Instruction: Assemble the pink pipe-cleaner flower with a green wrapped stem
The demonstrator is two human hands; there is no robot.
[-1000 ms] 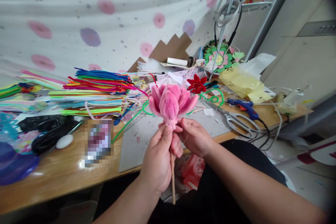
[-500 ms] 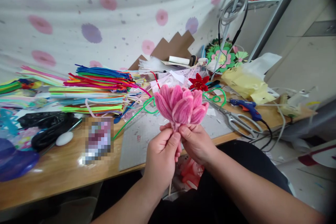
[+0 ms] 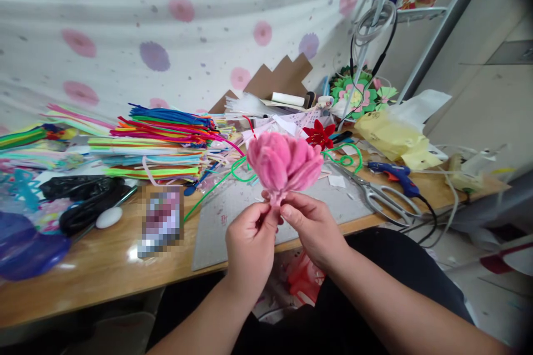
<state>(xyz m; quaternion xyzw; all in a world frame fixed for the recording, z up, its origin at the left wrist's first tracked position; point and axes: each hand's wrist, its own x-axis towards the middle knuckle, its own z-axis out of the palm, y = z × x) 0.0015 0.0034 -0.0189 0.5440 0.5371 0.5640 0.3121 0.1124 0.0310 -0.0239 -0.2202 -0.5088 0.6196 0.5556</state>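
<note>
A fuzzy pink pipe-cleaner flower [image 3: 283, 163] is held upright over the table's front edge. My left hand [image 3: 250, 244] is closed round its stem just under the bloom. My right hand [image 3: 313, 227] pinches the flower's base from the right with thumb and fingers. The stem below my left hand is hidden. Behind the flower a grey cutting mat [image 3: 233, 222] lies on the wooden table [image 3: 95, 277].
A stack of coloured pipe cleaners [image 3: 158, 141] lies at the back left. Large scissors [image 3: 385, 199] and a blue glue gun [image 3: 393, 173] lie to the right, near a yellow bag [image 3: 393, 136]. A red flower [image 3: 318, 134], a green pipe cleaner [image 3: 216, 180] and a purple object [image 3: 25, 247] are also here.
The flower has been turned in my hands and its head tilted. My left hand slid up to its base, so the wooden stem no longer shows below it.
</note>
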